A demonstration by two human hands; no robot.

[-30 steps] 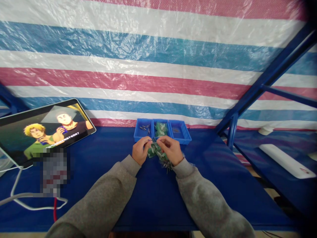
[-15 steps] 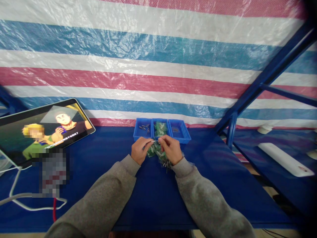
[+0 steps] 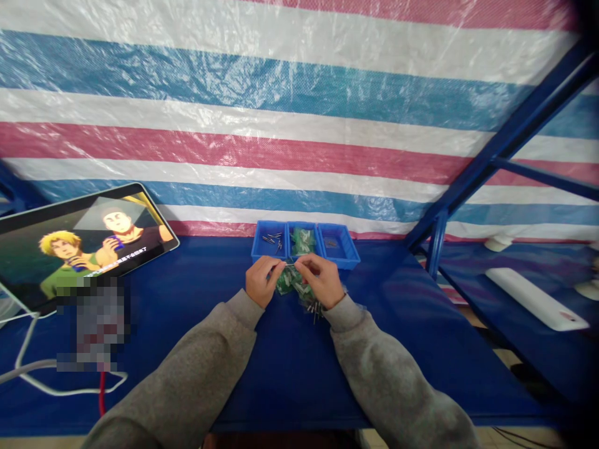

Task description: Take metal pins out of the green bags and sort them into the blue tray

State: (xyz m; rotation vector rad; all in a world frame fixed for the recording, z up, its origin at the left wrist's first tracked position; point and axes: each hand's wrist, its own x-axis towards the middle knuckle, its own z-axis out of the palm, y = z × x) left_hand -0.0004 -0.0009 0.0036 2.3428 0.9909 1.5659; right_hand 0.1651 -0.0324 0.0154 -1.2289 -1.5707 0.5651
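My left hand (image 3: 262, 280) and my right hand (image 3: 322, 280) pinch a thin metallic rod (image 3: 289, 264) between them, one at each end. Its exact kind is too small to make out. Just below the fingers lie green-and-clear small bags (image 3: 284, 284), partly covered by my hands. Several slim metal pins (image 3: 314, 308) stick out beneath my right hand. Behind the hands stand three blue bins: the left bin (image 3: 256, 251) holds several metal pins, the middle bin (image 3: 290, 226) green-and-white packets, and the right bin (image 3: 349, 254) a few tiny pieces.
On the left a tablet (image 3: 107, 243) leans on the blue table (image 3: 187, 274), with a white cable (image 3: 28, 380) and a blurred-out object near it. To the right are a blue metal frame (image 3: 437, 243) and a long white device (image 3: 536, 298). A striped sheet (image 3: 281, 149) hangs behind.
My fingertips have come closer together around the thin rod, the right ones moving slightly left. The bins and bags stay where they were; the view has shifted slightly.
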